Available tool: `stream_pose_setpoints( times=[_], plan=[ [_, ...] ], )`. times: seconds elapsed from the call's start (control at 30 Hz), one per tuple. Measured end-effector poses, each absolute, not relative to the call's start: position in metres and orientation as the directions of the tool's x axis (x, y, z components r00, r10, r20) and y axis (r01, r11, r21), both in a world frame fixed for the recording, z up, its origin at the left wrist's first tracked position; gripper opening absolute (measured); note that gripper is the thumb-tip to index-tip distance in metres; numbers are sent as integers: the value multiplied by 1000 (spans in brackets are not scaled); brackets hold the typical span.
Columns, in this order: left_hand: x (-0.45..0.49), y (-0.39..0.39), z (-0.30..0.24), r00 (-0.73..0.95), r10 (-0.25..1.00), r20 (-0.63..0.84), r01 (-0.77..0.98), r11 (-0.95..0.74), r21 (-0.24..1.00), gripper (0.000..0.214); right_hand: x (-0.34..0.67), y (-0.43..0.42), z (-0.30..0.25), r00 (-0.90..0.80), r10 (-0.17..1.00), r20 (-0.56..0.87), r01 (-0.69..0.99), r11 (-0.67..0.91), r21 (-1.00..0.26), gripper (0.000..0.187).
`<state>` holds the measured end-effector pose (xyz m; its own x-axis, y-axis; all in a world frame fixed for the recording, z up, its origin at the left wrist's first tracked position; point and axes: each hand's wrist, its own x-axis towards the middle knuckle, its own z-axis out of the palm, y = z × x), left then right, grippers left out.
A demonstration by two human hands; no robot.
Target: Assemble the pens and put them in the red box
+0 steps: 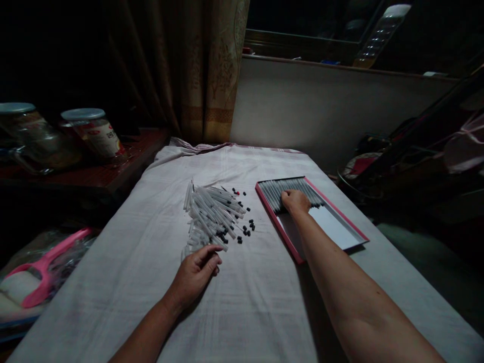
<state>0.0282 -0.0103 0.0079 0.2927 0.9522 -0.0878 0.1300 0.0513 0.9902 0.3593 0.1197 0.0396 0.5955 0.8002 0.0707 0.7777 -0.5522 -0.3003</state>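
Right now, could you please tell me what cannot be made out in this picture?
Head view throughout:
Anything within the bare right hand: hidden by its curled fingers.
Part of the inside of the flat pink-rimmed box: hidden by the right forearm.
The number of small black caps: the piled translucent plastic tubes may cover some.
Lettering on the lidded clear jar: too small and blurred.

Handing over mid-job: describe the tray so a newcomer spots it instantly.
On the pale cloth, look right of the tube heap. The tray lies there, the right hand over it. Unlike the heap, it has pink sides and neatly rowed tubes.
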Motion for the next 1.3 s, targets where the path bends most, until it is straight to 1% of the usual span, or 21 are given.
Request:
stream_pose_setpoints(
  times=[0.17,0.27,0.33,0.37,0.43,0.5,0.63,0.73,0.83,0.87,0.9,0.93,0.97,1.0,1.03,1.07,1.1,1.13,1.2,1.23,1.3],
  plan=[
    [28,-10,10,251,961,-121,51,111,992,38,354,107,51,544,831,111,817,-496,-293,36],
    [28,-10,12,237,959,-157,32,154,988,43,337,96,58,467,863,192,862,-396,-316,36],
    [28,-10,13,225,958,-178,29,176,984,48,316,87,61,348,902,257,904,-251,-346,34],
    [27,-10,14,215,959,-185,29,184,983,50,304,82,62,282,922,264,917,-178,-358,32],
    [25,-10,16,193,963,-187,28,185,982,54,279,70,63,118,971,209,932,-35,-362,27],
    [23,-9,18,171,969,-175,24,174,984,57,255,59,63,-13,992,124,938,55,-342,26],
    [21,-8,20,117,983,-138,15,137,990,60,222,39,60,-102,994,-23,974,95,-204,30],
    [20,-8,18,96,988,-119,28,117,993,58,213,30,56,-121,991,-48,987,115,-116,25],
    [18,-8,12,96,992,-76,63,70,996,51,217,25,55,-73,997,-26,991,70,-113,23],
    [18,-9,11,97,995,-32,97,22,995,47,220,22,56,-50,999,-14,990,47,-136,23],
    [17,-10,10,95,995,44,148,-57,987,43,223,19,57,-33,999,0,984,33,-173,24],
    [16,-11,10,96,984,153,214,-170,962,37,226,15,58,-26,1000,15,974,28,-224,23],
    [16,-12,10,107,953,285,289,-304,908,29,229,11,58,-28,999,31,957,36,-287,22],
    [16,-13,11,135,896,424,363,-443,820,22,230,6,58,-43,998,48,933,57,-356,20],
    [16,-14,13,178,817,549,427,-566,705,16,231,1,58,-65,996,67,902,87,-423,18],
    [16,-15,16,228,732,641,478,-658,582,16,231,-5,57,-94,992,83,866,123,-484,16],
    [16,-16,18,279,661,697,522,-714,467,20,230,-10,55,-129,987,98,827,161,-539,16],
    [17,-17,21,321,614,721,565,-735,375,24,228,-14,53,-165,980,112,783,199,-590,16],
    [17,-17,23,385,595,706,638,-724,262,27,227,-20,48,-243,962,124,685,261,-681,17],
    [17,-17,23,409,609,680,662,-711,239,25,227,-20,46,-274,954,122,635,275,-722,17],
    [15,-16,21,443,643,625,683,-694,230,21,230,-17,44,-300,948,107,558,265,-787,18]
  ],
)
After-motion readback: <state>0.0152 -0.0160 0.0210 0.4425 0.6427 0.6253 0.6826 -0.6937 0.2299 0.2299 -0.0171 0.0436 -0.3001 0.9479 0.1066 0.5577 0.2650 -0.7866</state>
